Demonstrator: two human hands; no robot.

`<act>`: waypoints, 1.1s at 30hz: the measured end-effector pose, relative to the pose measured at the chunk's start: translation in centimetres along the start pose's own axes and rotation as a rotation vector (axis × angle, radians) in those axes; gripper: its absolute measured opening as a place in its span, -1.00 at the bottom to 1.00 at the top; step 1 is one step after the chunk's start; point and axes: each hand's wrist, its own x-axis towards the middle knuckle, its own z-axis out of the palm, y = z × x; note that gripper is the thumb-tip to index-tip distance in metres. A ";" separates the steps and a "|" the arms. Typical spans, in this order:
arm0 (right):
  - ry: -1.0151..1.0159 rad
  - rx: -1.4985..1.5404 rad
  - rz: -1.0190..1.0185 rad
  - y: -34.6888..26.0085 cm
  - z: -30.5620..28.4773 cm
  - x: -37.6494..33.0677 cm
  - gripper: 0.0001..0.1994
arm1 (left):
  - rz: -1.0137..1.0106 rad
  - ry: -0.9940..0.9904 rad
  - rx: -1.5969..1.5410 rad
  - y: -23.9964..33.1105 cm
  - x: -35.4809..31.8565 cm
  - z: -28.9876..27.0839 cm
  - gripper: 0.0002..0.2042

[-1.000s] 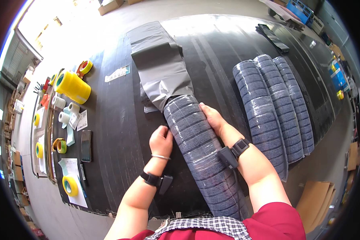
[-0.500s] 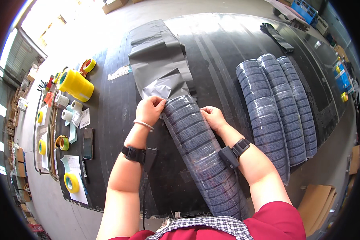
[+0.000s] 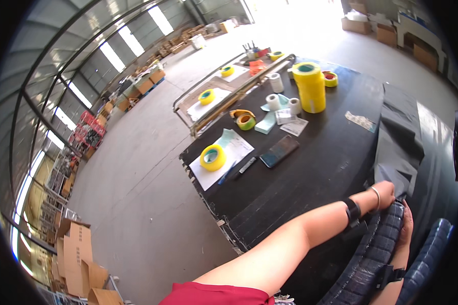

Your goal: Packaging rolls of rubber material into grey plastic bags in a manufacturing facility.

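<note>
A dark blue-grey striped mat, rolled up in clear film (image 3: 369, 256), lies at the lower right on the black table (image 3: 320, 178). Its far end meets the mouth of a grey plastic bag (image 3: 398, 129), which stretches away flat and creased. My left hand (image 3: 385, 194) is closed on the bag's mouth, at the roll's end. Cupped against the roll's right side is my right hand (image 3: 406, 226), its fingertips near the bag's edge and partly hidden. A second rolled mat (image 3: 427, 259) lies to the right.
Left on the table are a stack of yellow tape rolls (image 3: 311, 91), a phone (image 3: 280, 151), a marker (image 3: 246, 166), paper sheets (image 3: 203, 175) and a single tape roll (image 3: 212, 158). Cartons (image 3: 76, 254) stand on the floor at lower left. A metal-framed cart (image 3: 229, 84) adjoins the table's left side.
The view has swung left, so the hands, roll and bag now appear at the right. My left hand stays at the bag's mouth; my right hand stays beside the roll's end.
</note>
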 end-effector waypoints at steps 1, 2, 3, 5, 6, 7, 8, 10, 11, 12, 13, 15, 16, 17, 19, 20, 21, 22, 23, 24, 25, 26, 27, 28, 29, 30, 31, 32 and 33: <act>-0.014 -0.009 0.021 -0.6 0.2 0.9 -0.56 | 0.030 0.009 0.051 0.4 0.0 -0.2 -0.84; -0.068 0.000 0.062 -0.8 0.5 1.4 -0.57 | 0.143 0.276 0.161 0.0 -0.6 1.6 -0.86; -0.050 -0.010 0.076 -0.9 -0.1 1.5 -0.60 | 0.199 0.243 0.257 0.3 -0.8 2.0 -0.88; 0.000 -0.031 0.123 -0.9 -0.9 2.2 -0.67 | 0.234 0.273 0.364 0.8 -1.3 2.1 -0.88; 0.034 -0.021 0.145 -1.1 -0.5 2.3 -0.74 | 0.214 0.328 0.370 0.8 -1.6 2.5 -0.88; 0.012 -0.059 0.122 -1.2 -1.1 2.6 -0.77 | 0.192 0.388 0.366 1.1 -1.9 2.9 -0.88; -0.008 -0.096 0.099 -1.3 -2.3 3.2 -0.80 | 0.257 0.384 0.455 1.3 -2.0 3.1 -0.87; -0.035 -0.169 0.091 -1.5 -4.5 3.5 -0.84 | 0.307 0.422 0.454 1.9 -2.2 3.7 -0.86; -0.013 -0.263 0.041 -1.2 -5.7 3.7 -0.87 | 0.276 0.416 0.429 2.3 -2.3 3.9 -0.85; -0.034 -0.264 0.039 -0.9 -6.8 4.3 -0.87 | 0.273 0.414 0.474 2.3 -2.1 4.0 -0.86; -0.010 -0.410 -0.048 -0.6 -8.8 4.4 -0.88 | 0.236 0.393 0.466 2.7 -2.0 4.2 -0.86; -0.007 -0.640 -0.184 -0.4 -8.5 4.6 -0.92 | 0.188 0.378 0.466 2.7 -1.8 4.5 -0.85; -0.024 -0.637 -0.187 -0.8 -6.7 4.7 -0.92 | 0.087 0.413 0.385 2.4 -1.5 4.3 -0.83; -0.043 -0.720 -0.154 -1.4 -5.1 4.9 -0.90 | -0.012 0.448 0.304 2.0 -1.2 4.2 -0.80; -0.041 -0.810 -0.118 -2.3 -2.1 4.2 -0.87 | -0.012 0.431 0.271 2.4 -1.1 4.5 -0.78; -0.053 -0.788 -0.141 -2.2 0.3 3.9 -0.84 | -0.016 0.414 0.243 2.6 -1.3 4.4 -0.75; -0.059 -0.769 -0.162 -2.2 1.3 3.7 -0.81 | -0.012 0.409 0.240 2.9 -1.5 4.5 -0.75; -0.053 -0.770 -0.161 -2.4 1.0 3.8 -0.81 | 0.014 0.398 0.257 3.1 -1.6 4.4 -0.76; -0.090 -0.722 -0.105 -2.5 0.3 4.1 -0.79 | 0.040 0.387 0.274 3.3 -1.8 4.4 -0.76; -0.126 -0.672 -0.048 -2.5 -0.5 4.5 -0.77 | 0.042 0.382 0.272 3.5 -1.9 4.4 -0.76; -0.128 -0.672 -0.051 -2.3 -1.3 4.9 -0.77 | 0.067 0.385 0.300 3.3 -2.1 4.3 -0.77; -0.143 -0.641 -0.052 -1.9 -2.1 5.1 -0.79 | 0.089 0.389 0.328 3.2 -2.1 4.2 -0.77; -0.156 -0.612 -0.051 -1.5 -2.7 5.1 -0.80 | 0.089 0.391 0.330 3.2 -2.2 4.3 -0.77; -0.157 -0.611 -0.053 -1.2 -3.2 5.2 -0.80 | 0.086 0.395 0.313 3.2 -2.4 4.4 -0.78; -0.113 -0.634 -0.088 -1.0 -3.7 5.4 -0.83 | 0.084 0.399 0.296 3.3 -2.6 4.4 -0.79; -0.084 -0.654 -0.123 -0.6 -3.2 5.6 -0.86 | 0.075 0.412 0.304 2.9 -2.8 4.5 -0.79; -0.110 -0.649 -0.133 -0.3 -2.5 5.8 -0.86 | 0.051 0.459 0.235 2.5 -3.2 4.1 -0.78; -0.043 -0.833 -0.268 0.1 -1.5 5.8 -0.90 | 0.028 0.511 0.167 2.1 -3.8 3.4 -0.76; 0.057 -1.017 -0.395 0.5 -1.9 5.5 -0.93 | 0.081 0.441 0.318 2.1 -5.1 3.2 -0.71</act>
